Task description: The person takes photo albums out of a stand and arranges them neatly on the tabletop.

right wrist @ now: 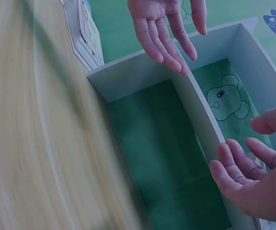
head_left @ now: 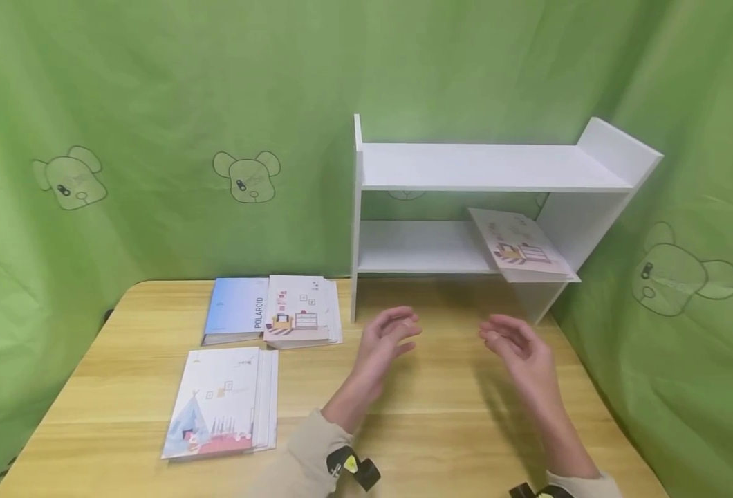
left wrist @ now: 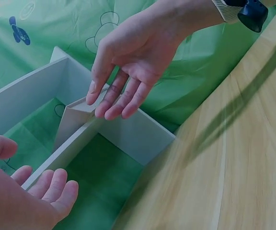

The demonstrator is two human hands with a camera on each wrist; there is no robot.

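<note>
Both hands hover over the table in front of a white two-tier shelf (head_left: 466,166). The left hand (head_left: 384,346) holds nothing, its fingers loosely bent toward the right. Facing it across a gap, the right hand (head_left: 522,353) is likewise relaxed and bare. On the lower board's right end lies a book (head_left: 518,245) with a room drawing on its cover, tilted and jutting past the front edge. In the left wrist view, the left hand (left wrist: 32,191) and right hand (left wrist: 133,67) appear before the shelf. The right wrist view has the right hand (right wrist: 258,177) near the lower board.
Left of the shelf sit a blue "POLAROID" book (head_left: 236,308) and a stack of room-drawing books (head_left: 298,311). Closer in lies a stack with a tent drawing (head_left: 217,401). Green curtains (head_left: 173,83) with bear faces hang behind and at the sides of the wooden table (head_left: 111,387).
</note>
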